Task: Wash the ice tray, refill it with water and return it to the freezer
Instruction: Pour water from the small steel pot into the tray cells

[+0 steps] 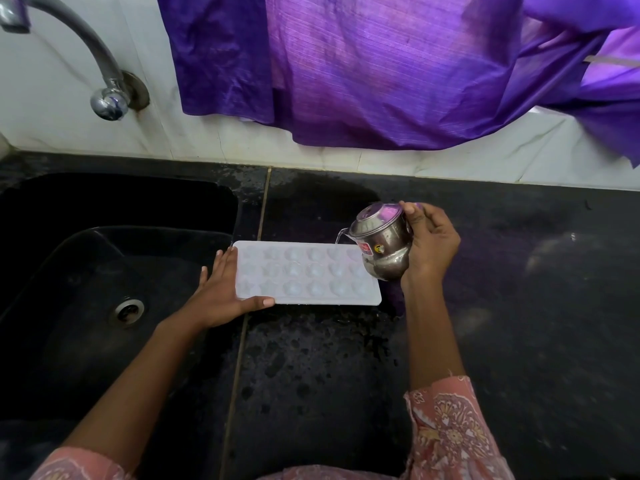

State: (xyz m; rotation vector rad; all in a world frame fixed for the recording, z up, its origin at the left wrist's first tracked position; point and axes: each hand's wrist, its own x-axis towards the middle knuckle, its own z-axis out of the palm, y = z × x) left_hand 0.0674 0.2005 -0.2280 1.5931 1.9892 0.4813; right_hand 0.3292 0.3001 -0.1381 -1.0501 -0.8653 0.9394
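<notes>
Pink sleeve (450,434); left grip (221,292) flat against ice tray (304,277) at sink (69,306) edge; right grip (433,247) clasps tilted pot (381,244).

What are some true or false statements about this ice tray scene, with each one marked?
1. The right hand tilts a steel pot over the ice tray. True.
2. The ice tray sits inside the sink. False: it lies on the black counter beside the sink.
3. The left hand rests against the tray's left end with its fingers straight. True.
4. Water runs from the tap into the tray. False: a thin stream falls from the pot, and no water shows at the tap.
5. A purple cloth hangs on the wall behind the counter. True.
</notes>
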